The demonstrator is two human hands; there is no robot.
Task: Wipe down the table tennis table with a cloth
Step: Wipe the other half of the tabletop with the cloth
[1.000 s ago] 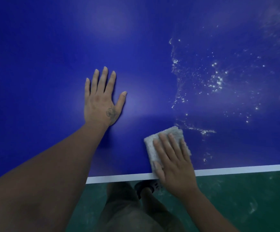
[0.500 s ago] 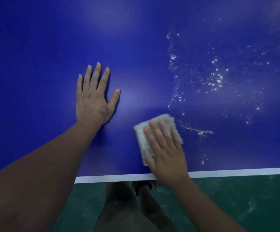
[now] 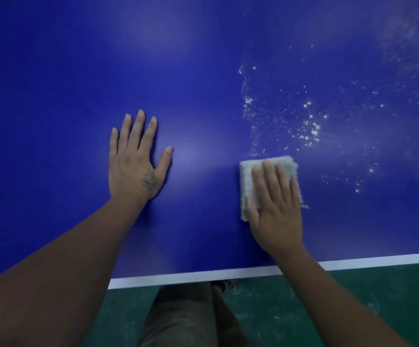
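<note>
The blue table tennis table (image 3: 203, 71) fills most of the view. A folded pale grey cloth (image 3: 247, 176) lies flat on it at the right of centre. My right hand (image 3: 276, 211) presses down on the cloth with straight fingers and covers most of it. My left hand (image 3: 134, 159) rests flat on the bare blue surface to the left, fingers spread. White specks and smears (image 3: 311, 126) are scattered over the table just beyond and to the right of the cloth.
A white line (image 3: 203, 275) marks the table's near edge. Below it lies a green floor (image 3: 378, 309) with pale dust marks. My legs and a shoe (image 3: 226, 284) show under the edge.
My right hand has pushed the cloth away from the near edge, further onto the table and up to the specks. The left hand stays flat in about the same spot.
</note>
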